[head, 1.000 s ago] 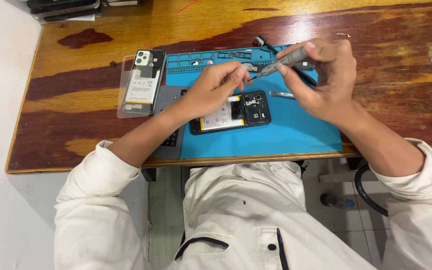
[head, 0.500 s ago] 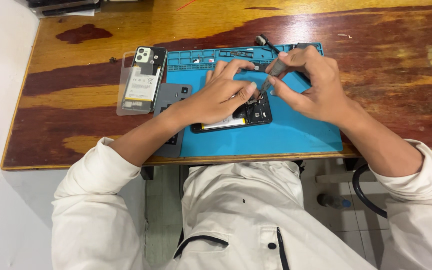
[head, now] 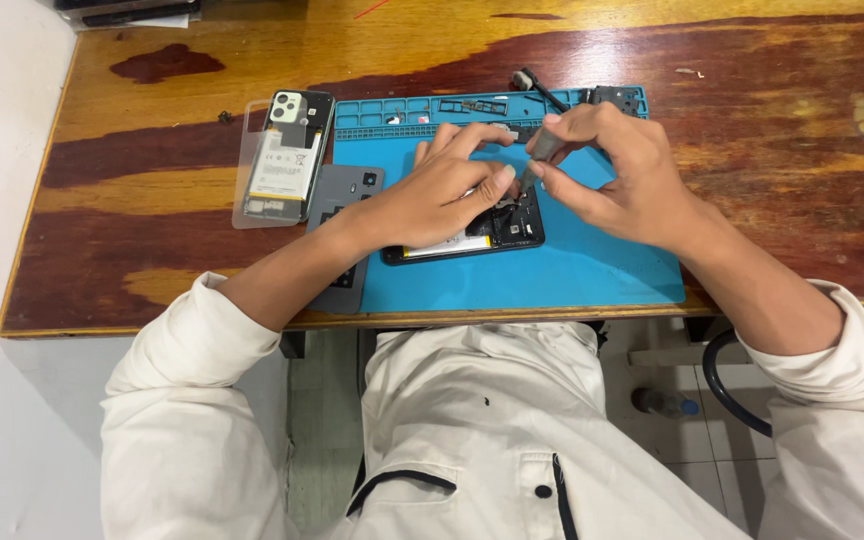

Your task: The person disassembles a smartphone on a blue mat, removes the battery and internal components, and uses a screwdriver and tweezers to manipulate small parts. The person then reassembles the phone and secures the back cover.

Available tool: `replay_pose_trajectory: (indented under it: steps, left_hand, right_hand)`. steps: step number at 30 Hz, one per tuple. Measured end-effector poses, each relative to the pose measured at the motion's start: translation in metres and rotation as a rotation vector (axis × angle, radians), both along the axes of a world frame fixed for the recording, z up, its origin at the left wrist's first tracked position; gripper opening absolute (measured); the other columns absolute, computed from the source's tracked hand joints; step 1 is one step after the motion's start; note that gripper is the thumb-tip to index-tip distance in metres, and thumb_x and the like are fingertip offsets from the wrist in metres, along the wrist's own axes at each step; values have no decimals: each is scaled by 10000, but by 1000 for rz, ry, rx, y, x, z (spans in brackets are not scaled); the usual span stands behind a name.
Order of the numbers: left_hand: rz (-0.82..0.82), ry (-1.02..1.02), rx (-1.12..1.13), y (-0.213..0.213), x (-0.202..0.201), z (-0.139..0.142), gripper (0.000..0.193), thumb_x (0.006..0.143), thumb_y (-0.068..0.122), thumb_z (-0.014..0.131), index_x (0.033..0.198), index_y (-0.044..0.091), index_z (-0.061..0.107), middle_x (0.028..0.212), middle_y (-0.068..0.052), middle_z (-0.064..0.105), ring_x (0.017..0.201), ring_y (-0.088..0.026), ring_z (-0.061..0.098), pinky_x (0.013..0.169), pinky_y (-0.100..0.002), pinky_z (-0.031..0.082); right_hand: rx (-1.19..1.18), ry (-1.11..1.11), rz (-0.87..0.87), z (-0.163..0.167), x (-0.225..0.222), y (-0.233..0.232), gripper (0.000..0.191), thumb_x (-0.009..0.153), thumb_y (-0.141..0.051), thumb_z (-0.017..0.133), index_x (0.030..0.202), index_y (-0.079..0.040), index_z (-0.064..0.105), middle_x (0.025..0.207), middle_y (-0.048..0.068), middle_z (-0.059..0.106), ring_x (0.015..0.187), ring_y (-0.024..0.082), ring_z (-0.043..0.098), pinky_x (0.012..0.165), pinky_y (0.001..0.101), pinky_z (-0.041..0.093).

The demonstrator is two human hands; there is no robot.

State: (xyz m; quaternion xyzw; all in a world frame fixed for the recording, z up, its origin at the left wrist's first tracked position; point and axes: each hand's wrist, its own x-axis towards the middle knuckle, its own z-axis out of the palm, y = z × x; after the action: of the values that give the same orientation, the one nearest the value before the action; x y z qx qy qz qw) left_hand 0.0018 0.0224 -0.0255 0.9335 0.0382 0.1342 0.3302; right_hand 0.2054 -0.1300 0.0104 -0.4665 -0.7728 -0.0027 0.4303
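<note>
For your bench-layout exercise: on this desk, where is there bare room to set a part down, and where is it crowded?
Bare wood lies right of the blue mat, and more at the far left beyond the clear back cover. The mat's near strip is free. It is crowded where the left hand and right hand meet over the opened phone.

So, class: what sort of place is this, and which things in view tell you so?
Most likely a phone repair bench. An opened smartphone lies on a blue repair mat with parts trays, the right hand works a small screwdriver into it, and a removed phone back cover lies on the wooden table.
</note>
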Motion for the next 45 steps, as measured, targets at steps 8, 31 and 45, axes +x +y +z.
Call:
replay_pose_trajectory:
  steps: [8, 31, 45]
  left_hand:
    - [82, -90, 24, 7, 0, 0, 557, 1113, 491, 321, 1145, 154, 764, 1410, -58, 522, 1310, -275, 415, 1125, -503, 242]
    - [86, -171, 10, 13, 5, -8, 532, 1130, 460, 327, 1243, 115, 715, 1333, -45, 552, 1298, -235, 512, 1077, -446, 297]
    - [-107, -34, 283, 4, -6, 16, 569, 867, 529, 727, 1269, 127, 721, 1242, -82, 616, 1095, -318, 526, 965, -464, 433]
  right_hand:
    - [-13, -14, 10, 7, 0, -2, 327, 947, -39, 805, 1175, 32, 582, 1154, 192, 703, 1072, 297, 702, 951, 373, 551]
    - [-69, 44, -12, -5, 0, 2, 399, 997, 24, 765, 1327, 44, 542, 1114, 154, 675, 1028, 239, 765, 801, 313, 616]
    - [72, 104, -300, 1, 38, 6, 282, 1164, 109, 577, 1412, 23, 473, 1023, 136, 681, 946, 191, 764, 773, 294, 635]
